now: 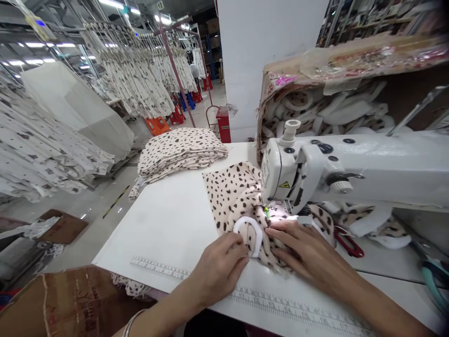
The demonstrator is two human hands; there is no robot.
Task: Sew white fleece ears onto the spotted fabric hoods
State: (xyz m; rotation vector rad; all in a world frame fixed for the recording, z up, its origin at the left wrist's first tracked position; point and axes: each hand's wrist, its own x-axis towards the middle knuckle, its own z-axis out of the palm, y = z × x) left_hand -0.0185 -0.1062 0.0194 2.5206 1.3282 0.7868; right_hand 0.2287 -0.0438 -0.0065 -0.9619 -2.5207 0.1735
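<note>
A piece of cream fabric with dark spots (pixel 228 189) lies bunched under the head of the white sewing machine (pixel 379 164). A white curved strip (pixel 258 234) loops over the fabric just in front of the needle area, which is lit. My left hand (pixel 222 264) is closed, thumb and fingers pinching the fabric's near edge beside the strip. To the right of the strip, my right hand (pixel 301 245) lies flat on the fabric, its fingers stretched toward the presser foot. The needle tip is too small to make out.
A folded stack of spotted fabric (pixel 182 152) sits at the table's far left. Behind the machine stands a cardboard box (pixel 277 77) of spotted and white pieces. Red snips (pixel 349 242) and teal-handled scissors (pixel 433 281) lie at right. A ruler scale (pixel 161 269) runs along the near edge.
</note>
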